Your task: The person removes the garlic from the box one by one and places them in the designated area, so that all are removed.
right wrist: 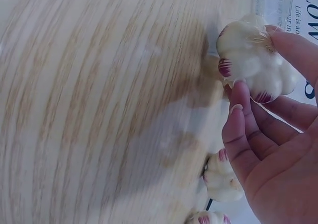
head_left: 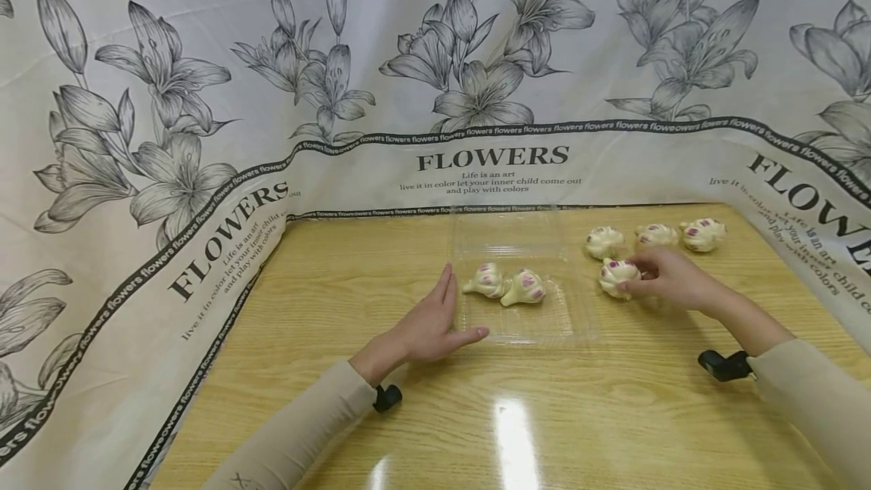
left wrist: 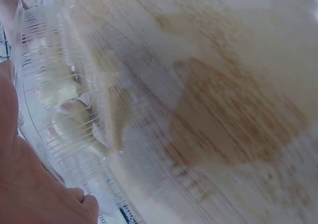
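Observation:
A garlic bulb (head_left: 618, 279), cream with purple patches, is held between the thumb and fingers of my right hand (head_left: 670, 278); the right wrist view shows this bulb (right wrist: 256, 60) close up, lifted off the table. My left hand (head_left: 429, 324) rests with straight, spread fingers against the left side of a clear plastic clamshell box (head_left: 554, 327). Inside the box lie two more garlic bulbs, one on the left (head_left: 487, 280) and one on the right (head_left: 525, 287). Through the ribbed wall, the left wrist view shows garlic (left wrist: 74, 119) too.
Three other garlic bulbs sit at the back right of the wooden table (head_left: 327, 286): one left (head_left: 604, 241), one middle (head_left: 656, 235), one right (head_left: 705, 234). The box's lid (head_left: 506, 231) lies folded back. A flower-printed cloth (head_left: 490, 165) hangs behind the table.

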The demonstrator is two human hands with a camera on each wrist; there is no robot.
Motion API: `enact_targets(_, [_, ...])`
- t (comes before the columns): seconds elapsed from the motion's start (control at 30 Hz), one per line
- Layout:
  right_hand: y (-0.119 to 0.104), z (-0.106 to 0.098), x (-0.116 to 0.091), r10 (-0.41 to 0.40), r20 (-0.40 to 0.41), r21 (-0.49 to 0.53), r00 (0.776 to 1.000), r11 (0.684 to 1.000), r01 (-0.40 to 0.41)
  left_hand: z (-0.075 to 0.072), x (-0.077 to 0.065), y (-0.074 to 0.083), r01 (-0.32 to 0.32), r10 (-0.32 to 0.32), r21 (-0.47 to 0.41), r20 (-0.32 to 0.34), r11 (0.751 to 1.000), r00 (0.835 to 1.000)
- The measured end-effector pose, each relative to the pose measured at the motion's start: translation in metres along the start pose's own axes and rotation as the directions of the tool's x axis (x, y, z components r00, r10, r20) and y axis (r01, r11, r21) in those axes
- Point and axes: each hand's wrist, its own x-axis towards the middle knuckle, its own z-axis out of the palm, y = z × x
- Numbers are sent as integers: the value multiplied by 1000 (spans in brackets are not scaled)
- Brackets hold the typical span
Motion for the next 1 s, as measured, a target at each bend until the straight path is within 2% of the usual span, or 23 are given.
enact_targets(0.13, [2,1,-1,48,36,-1,998,999,-48,1,0,0,-3,3,-5,-2,1000,1000])
enact_targets(0.3, [2,-1,-2,125,111,62,986,989,-133,1,0,0,0,0,0,2,1000,1000])
enact_targets(0.57, [7,-6,-3,176,215,127,961,970,-206,1,1,0,1,-1,0,0,1000,1000])
enact_targets(0.7, [10,-6,-4,189,246,153,951,961,-230,0,0,1,3,-3,-4,1,1000,1000])
enact_targets(1.0, [11,-7,-6,194,252,121,948,966,-230,-1,-1,2,4,-4,-1,3,1000,1000])
